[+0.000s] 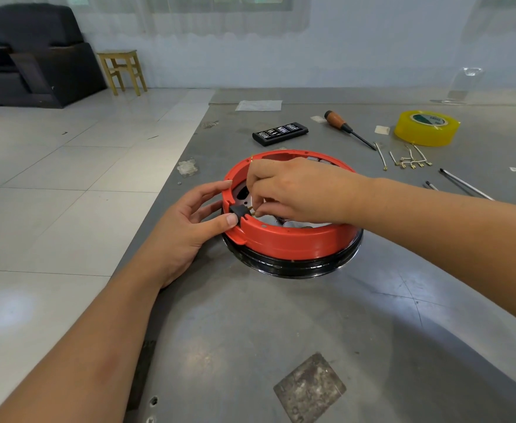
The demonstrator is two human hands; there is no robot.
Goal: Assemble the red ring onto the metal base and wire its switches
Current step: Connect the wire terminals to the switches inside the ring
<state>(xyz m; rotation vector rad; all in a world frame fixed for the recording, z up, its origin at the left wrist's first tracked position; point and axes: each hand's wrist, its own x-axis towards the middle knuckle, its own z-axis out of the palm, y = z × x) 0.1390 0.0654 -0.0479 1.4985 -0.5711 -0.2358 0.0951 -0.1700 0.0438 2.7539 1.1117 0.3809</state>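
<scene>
The red ring [293, 239] sits on the shiny metal base [296, 265] in the middle of the grey table. A black switch [237, 211] is set in a slot on the ring's left rim. My left hand [189, 221] grips the ring there, thumb on the switch and fingers over the rim. My right hand [293, 190] reaches over the ring from the right and pinches a wire with a brass terminal [252, 212] at the back of the switch. The wire's other end [251, 158] sticks up past my fingers.
Behind the ring lie a black bit case [280, 133], a wooden-handled screwdriver [348, 129], a yellow tape roll [427, 128], several loose wires with terminals [409, 160] and thin metal rods [464, 184]. A clear plastic piece [187, 167] sits near the table's left edge.
</scene>
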